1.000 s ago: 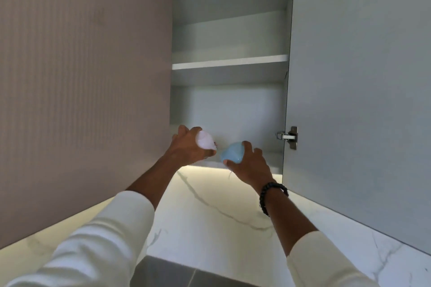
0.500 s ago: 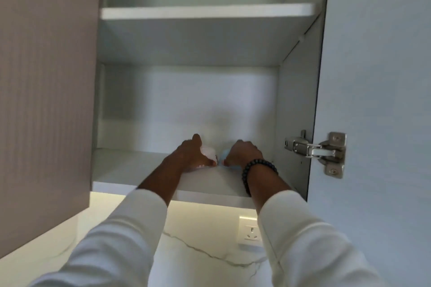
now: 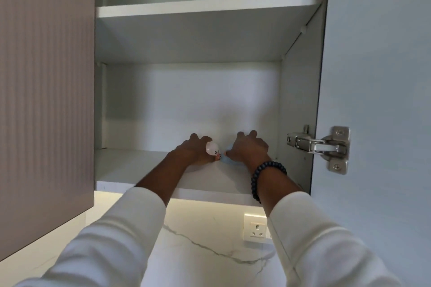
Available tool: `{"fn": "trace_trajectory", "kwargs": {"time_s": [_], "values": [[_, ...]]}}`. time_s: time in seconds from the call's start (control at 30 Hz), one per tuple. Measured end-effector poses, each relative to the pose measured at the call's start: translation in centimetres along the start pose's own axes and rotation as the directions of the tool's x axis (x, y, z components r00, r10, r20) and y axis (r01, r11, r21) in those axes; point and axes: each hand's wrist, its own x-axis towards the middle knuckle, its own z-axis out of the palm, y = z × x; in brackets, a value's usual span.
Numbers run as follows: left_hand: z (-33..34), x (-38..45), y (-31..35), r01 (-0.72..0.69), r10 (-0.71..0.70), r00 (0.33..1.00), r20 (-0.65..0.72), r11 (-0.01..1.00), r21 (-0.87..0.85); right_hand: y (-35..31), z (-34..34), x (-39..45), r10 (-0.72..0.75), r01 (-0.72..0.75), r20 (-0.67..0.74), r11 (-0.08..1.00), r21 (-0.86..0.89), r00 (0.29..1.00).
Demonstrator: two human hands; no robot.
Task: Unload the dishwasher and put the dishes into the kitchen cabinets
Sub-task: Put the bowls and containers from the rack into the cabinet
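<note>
Two cups go onto the bottom shelf (image 3: 130, 168) of an open wall cabinet.
Left hand (image 3: 191, 150) wraps a white floral cup (image 3: 212, 148); right hand (image 3: 248, 148) covers a blue cup (image 3: 225, 159), marble backsplash (image 3: 198, 261) below.

2 hands (image 3: 191, 150) (image 3: 248, 148), 2 cups (image 3: 212, 149) (image 3: 227, 159), 2 shelves (image 3: 140, 165) (image 3: 205, 6)

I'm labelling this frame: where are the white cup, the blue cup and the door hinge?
white cup (image 3: 212, 148): head view, rounded side.
blue cup (image 3: 225, 158): head view, visible lower edge.
door hinge (image 3: 319, 147): head view, metal arm.
</note>
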Motion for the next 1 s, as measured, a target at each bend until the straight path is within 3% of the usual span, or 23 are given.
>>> {"fn": "trace_trajectory", "kwargs": {"time_s": [0.3, 0.4, 0.53, 0.7, 0.9, 1.0], "values": [[-3.7, -13.9, 4.9, -0.130, 0.069, 0.951, -0.300, 0.973, -0.189, 1.0, -5.7, -13.7, -0.158, 0.203, -0.170, 0.933, 0.298, 0.973], [-3.0, -20.4, 7.9, -0.173, 0.064, 0.935, -0.349, 0.941, -0.292, 3.8, -7.3, -20.2, -0.167, 0.249, -0.244, 0.901, 0.357, 0.955], [-0.8, -28.0, 11.6, -0.238, 0.120, 0.921, -0.370, 0.926, -0.292, 8.2, -8.1, -28.3, -0.149, 0.270, -0.300, 0.868, 0.418, 0.942], [1.6, -35.7, 17.1, -0.243, 0.142, 0.942, -0.303, 0.914, -0.325, 14.2, -8.8, -36.8, -0.103, 0.220, -0.273, 0.869, 0.442, 0.956], [4.8, -43.8, 27.0, -0.304, 0.318, 0.948, 0.006, 0.912, -0.275, 22.9, -11.8, -46.2, -0.023, 0.134, -0.244, 0.883, 0.450, 0.969], [7.5, -48.6, 32.3, -0.332, 0.375, 0.924, 0.071, 0.881, -0.338, 28.2, -12.1, -51.2, 0.042, 0.069, -0.219, 0.879, 0.473, 0.975]]}}
